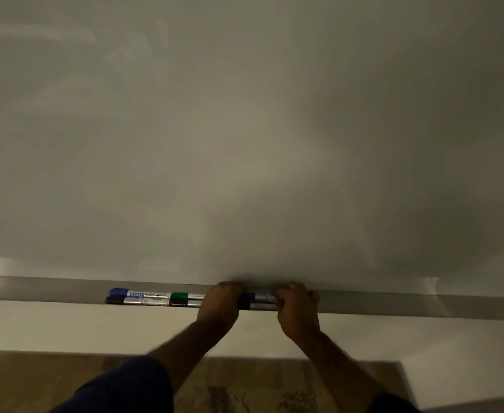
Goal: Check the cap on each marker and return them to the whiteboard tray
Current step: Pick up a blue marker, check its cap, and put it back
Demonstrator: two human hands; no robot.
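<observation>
A long grey whiteboard tray [393,302] runs across the view below the whiteboard. On its left part lie a blue-capped marker [139,293], a black-capped marker [137,301] in front of it, and a green-capped marker [185,296] to their right. My left hand [219,302] and my right hand [296,305] both rest on the tray, closed around the two ends of a dark-blue-capped marker [258,298] with a silver barrel. A second marker seems to lie just below it between my hands. The image is dim and blurred.
The whiteboard [244,129] fills the upper view. Below the tray is a pale wall, then a wooden floor [36,380]. The tray right of my hands holds nothing that I can see.
</observation>
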